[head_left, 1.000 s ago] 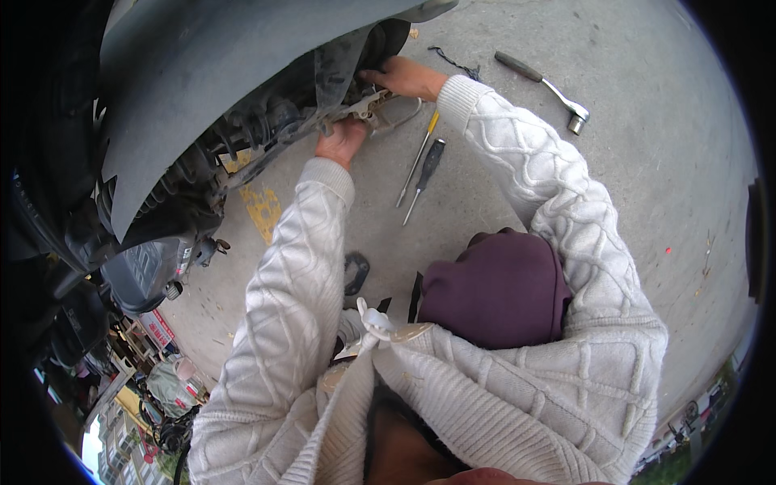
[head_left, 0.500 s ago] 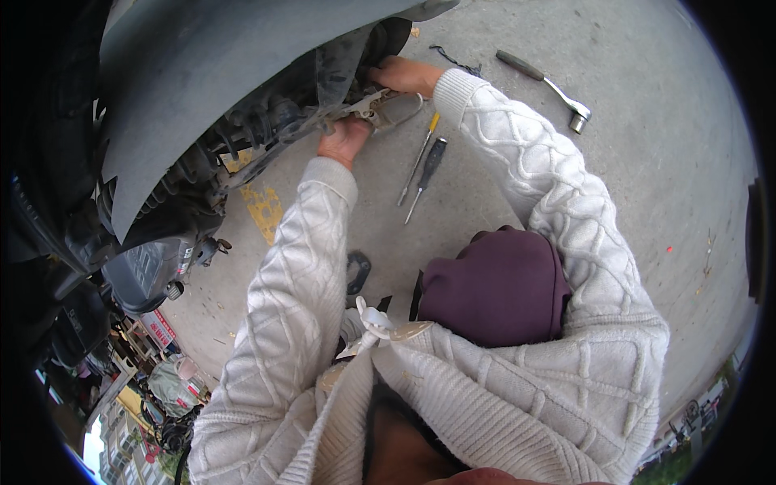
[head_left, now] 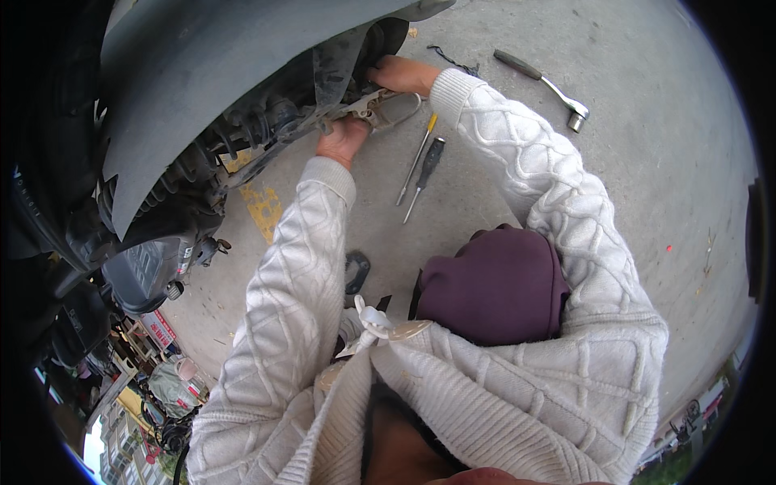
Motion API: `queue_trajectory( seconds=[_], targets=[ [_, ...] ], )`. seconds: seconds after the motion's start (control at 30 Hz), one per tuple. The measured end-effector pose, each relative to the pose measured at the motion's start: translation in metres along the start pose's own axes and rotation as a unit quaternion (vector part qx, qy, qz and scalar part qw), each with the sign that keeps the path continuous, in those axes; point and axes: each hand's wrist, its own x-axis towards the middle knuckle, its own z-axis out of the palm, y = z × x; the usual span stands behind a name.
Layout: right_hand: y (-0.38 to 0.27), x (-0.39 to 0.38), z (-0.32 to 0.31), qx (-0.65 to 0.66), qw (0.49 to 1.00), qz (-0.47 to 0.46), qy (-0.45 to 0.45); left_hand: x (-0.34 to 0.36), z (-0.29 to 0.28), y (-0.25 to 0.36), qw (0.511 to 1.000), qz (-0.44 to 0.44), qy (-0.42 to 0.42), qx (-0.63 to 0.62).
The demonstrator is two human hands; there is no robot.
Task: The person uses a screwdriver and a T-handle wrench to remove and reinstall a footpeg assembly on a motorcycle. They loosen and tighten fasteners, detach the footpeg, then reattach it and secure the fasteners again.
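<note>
My left hand (head_left: 343, 141) is closed at the near edge of a worn grey metal bracket (head_left: 398, 111) with a rounded loop end, low on the motor scooter (head_left: 202, 89). Its fingertips disappear behind the bracket. Past it, my right hand (head_left: 400, 76) reaches under the dark rear bodywork from the right, its fingers bent. The machine's parts hide its fingertips and whatever they touch. A coil spring (head_left: 230, 144) and dirty black parts show under the panel, left of my hands. Closest on the ground lie a yellow-ended screwdriver (head_left: 419, 155) and a black-handled screwdriver (head_left: 428, 171).
A ratchet wrench with a socket (head_left: 554, 87) lies on the concrete at the upper right. Near my right wrist is a thin black strap (head_left: 453, 60). My purple-clad knee (head_left: 495, 287) is bent below my arms. Boxes and a bag (head_left: 174, 384) stand at lower left.
Both hands stay almost in place at the bracket and under the bodywork. The whole view has shifted very slightly; the tools lie as before.
</note>
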Motion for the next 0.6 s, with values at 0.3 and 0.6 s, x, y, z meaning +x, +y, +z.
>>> queue_trajectory(
  seconds=[0.3, 0.6],
  targets=[
    [-0.0039, -0.0001, 0.0013, 0.106, 0.99, 0.092, -0.013, -0.0032, 0.0012, 0.0027, 1.0, -0.018, -0.004, -0.007],
    [0.0015, 0.0011, 0.0034, 0.097, 0.994, 0.052, 0.017, -0.0009, 0.0002, 0.002, 1.0, -0.002, -0.002, 0.013]
  ],
)
